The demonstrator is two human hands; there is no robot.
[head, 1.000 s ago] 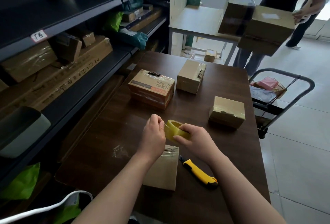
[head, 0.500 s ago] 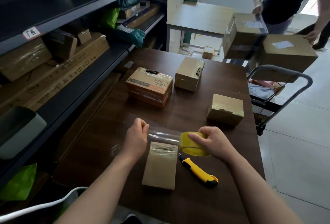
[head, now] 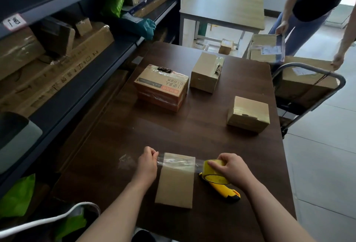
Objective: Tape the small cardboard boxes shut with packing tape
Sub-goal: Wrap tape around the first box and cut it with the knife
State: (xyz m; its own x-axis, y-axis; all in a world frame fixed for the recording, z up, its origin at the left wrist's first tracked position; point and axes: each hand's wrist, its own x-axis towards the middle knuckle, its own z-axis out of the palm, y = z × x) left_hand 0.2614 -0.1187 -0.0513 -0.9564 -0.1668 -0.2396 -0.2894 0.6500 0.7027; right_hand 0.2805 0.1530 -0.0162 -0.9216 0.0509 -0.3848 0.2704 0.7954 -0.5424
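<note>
Working at dark table (head: 192, 132).

**Change:**
- Lowered both hands over the last half second. Brought clear tape strip (head: 177, 161) from above the flat cardboard box (head: 174, 186) down across its far end.
- Appears to touch the box top now and overhangs both side edges. Cannot confirm full contact.
- Widened the span as well. Had barely any tape drawn a second ago; now stretched past the box's full width.
- Shifted tape roll (head: 213, 172) to just right of the box, above the far end of the yellow utility knife (head: 229, 193).
- Gripping roll with right hand (head: 232, 168), fingers curled over its top.
- Pinching free tape end with left hand (head: 147, 165), thumb and fingertips together, just left of the box.

**Judgement:** Laying the sealing strip, part done. Not yet pressed down, folded over the sides or cut.

**Hidden or unclear:**
- Cropped at frame edge, far right: second person bent over large cartons by a trolley (head: 327, 76), blurred.
- Noted glossy film on printed box (head: 161, 87) and plain box (head: 207, 72) further up the table. Cannot tell whether the third box (head: 248, 113) is taped.
- Cannot make out the flap seam under tape glare.
- Cannot see the knife's far end, covered by roll and hand.
</note>
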